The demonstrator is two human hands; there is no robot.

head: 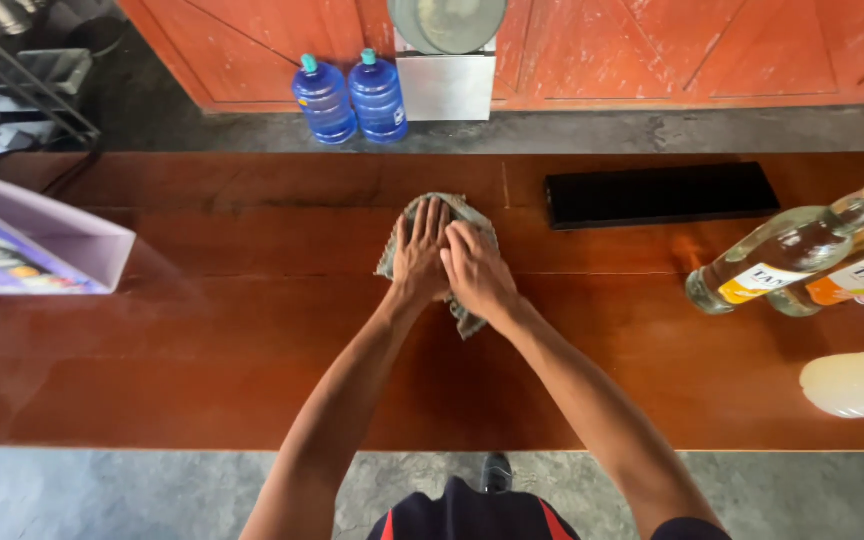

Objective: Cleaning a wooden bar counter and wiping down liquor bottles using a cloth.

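Left hand (420, 252) and right hand (476, 268) flat, side by side, arms outstretched

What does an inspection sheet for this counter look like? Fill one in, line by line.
Surface: long reddish-brown wooden counter, glossy, with seams running along it.
Job's things: grey-green cloth lying flat on the counter, mostly covered by the hands.
Clutter: black rubber mat; two clear glass bottles and a pale plastic bottle at the right; open white box at the left.
Hands: left hand and right hand both pressed flat on the cloth, side by side and touching.
Cables: dark cords at the far left.
Surroundings: concrete floor, two blue water jugs, orange wooden wall.
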